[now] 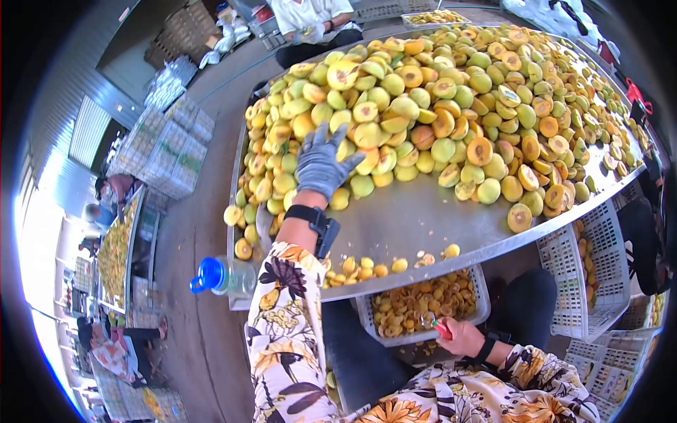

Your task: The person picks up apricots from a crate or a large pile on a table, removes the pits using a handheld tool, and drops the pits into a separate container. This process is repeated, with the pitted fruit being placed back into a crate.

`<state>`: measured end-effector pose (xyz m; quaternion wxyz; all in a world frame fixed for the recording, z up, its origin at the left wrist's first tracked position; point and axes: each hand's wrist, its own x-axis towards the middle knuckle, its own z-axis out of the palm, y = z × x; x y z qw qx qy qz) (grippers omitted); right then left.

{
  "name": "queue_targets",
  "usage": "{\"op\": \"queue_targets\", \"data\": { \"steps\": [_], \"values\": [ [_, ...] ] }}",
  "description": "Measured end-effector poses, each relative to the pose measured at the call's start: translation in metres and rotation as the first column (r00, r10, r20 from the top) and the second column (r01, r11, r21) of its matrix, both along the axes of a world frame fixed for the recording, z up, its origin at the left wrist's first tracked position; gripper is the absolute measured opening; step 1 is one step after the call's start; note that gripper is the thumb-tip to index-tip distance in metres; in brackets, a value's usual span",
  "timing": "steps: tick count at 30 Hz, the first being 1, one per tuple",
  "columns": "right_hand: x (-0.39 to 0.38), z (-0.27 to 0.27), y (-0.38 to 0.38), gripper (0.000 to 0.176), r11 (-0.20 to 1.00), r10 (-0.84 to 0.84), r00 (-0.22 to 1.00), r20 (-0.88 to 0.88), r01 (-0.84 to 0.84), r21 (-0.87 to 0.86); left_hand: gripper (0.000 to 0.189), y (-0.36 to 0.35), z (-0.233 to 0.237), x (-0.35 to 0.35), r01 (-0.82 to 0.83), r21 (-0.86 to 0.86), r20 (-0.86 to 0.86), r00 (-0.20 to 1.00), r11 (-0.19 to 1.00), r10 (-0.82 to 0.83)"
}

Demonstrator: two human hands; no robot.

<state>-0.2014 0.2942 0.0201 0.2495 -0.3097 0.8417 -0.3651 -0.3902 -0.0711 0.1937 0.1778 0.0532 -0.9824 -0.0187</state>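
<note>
My left hand point(324, 163), in a grey glove, reaches onto the near left part of a large heap of yellow-green peach halves point(405, 107). Its fingers are spread over the fruit, and none is clearly gripped. The heap lies on a metal table point(423, 215), with cut faces and pit hollows showing on many halves. My bare right hand point(465, 338) is closed round a red-handled pitting tool point(442, 329) with a small metal loop at its tip. Below that tip, between my knees, a white crate point(485, 299) contains small yellow-brown fruit pieces.
A clear bottle with a blue cap point(209, 275) stands at the table's left corner. White slatted crates point(589, 271) stand at the right. Across the table sits a person point(310, 21). Other people work at a fruit-covered table point(116, 261) on the left.
</note>
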Motion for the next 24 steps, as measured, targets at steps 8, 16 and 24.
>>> {"op": "queue_targets", "data": {
  "steps": [8, 16, 24],
  "values": [
    [-0.027, -0.020, 0.002, 0.035, 0.997, -0.068, 0.992, 0.102, 0.072, -0.037, 0.077, 0.088, 0.026, -0.140, 0.145, -0.078, 0.134, 0.982, 0.986, -0.134],
    [-0.033, -0.010, 0.018, 0.029, 0.994, -0.024, 0.998, 0.059, 0.030, -0.101, 0.069, 0.089, 0.003, -0.164, -0.004, -0.105, 0.257, 0.966, 0.994, 0.031],
    [-0.023, -0.005, 0.026, 0.027, 0.989, -0.001, 1.000, -0.016, -0.001, -0.148, 0.067, 0.071, -0.028, -0.089, -0.051, -0.202, 0.450, 0.882, 0.978, 0.139]
  ]
}}
